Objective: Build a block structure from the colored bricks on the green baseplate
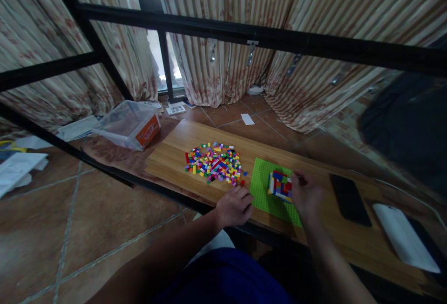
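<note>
A brick structure (pixel 280 185) stood part-built on a green baseplate (pixel 260 173), loose bricks (pixel 218 162) unused at left, left hand (pixel 234 205) curled nearby, right hand (pixel 307 197) at its right side, both grips unclear

Your left forearm (pixel 178 242) reaches toward 2 o'clock, its hand (pixel 234 206) palm down with fingers loosely curled. Your right forearm (pixel 330 253) angles toward 11 o'clock, ending in a blurred right hand (pixel 306 197), fingertips bunched.
</note>
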The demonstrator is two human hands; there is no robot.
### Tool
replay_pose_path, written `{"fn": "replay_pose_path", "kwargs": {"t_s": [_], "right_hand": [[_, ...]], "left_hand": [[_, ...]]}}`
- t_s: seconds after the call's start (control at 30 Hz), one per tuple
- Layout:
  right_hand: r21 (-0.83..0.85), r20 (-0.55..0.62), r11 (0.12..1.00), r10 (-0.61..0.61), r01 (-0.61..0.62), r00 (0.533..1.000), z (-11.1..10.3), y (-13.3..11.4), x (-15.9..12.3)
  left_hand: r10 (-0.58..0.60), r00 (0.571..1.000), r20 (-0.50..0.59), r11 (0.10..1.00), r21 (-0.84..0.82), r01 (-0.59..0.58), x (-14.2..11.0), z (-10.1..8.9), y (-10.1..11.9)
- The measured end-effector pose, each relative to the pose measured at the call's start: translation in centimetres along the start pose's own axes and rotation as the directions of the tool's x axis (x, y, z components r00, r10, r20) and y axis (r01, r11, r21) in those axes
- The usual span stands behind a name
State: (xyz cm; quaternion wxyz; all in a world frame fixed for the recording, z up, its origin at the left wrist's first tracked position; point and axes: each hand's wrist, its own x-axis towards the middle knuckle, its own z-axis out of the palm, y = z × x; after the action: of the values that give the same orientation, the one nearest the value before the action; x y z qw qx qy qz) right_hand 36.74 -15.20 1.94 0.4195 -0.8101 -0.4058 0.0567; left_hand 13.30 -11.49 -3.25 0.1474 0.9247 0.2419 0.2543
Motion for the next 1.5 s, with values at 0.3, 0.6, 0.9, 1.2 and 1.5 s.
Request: {"fn": "replay_pose_path", "kwargs": {"t_s": [0.3,0.6,0.9,1.2,1.5], "right_hand": [[-0.007,0.356,0.952,-0.284,0.307,0.890,6.9,-5.5,-2.7],[0.054,0.372,0.971,-0.234,0.231,0.898,8.5,-5.5,-2.7],[0.272,0.268,0.962,-0.063,-0.013,0.961,1.8,-3.3,0.3],[-0.026,0.180,0.995,-0.089,0.095,0.980,-2.7,2.0,4.2],[-0.099,0.368,0.960,-0.210,0.263,0.906,-1.4,2.9,4.4]], "left_hand": [[0.003,0.999,0.032,1.000,0.023,-0.003,0.0,0.3,0.0],[-0.002,1.000,0.031,1.000,0.008,0.002,0.0,0.0,0.0],[0.004,1.000,0.021,1.000,-0.021,-0.003,0.2,0.0,-0.1],[-0.001,0.999,0.048,1.000,-0.018,0.002,0.2,-0.2,-0.1],[-0.008,0.997,0.074,1.000,-0.024,0.010,0.3,-0.3,-0.1]]}}
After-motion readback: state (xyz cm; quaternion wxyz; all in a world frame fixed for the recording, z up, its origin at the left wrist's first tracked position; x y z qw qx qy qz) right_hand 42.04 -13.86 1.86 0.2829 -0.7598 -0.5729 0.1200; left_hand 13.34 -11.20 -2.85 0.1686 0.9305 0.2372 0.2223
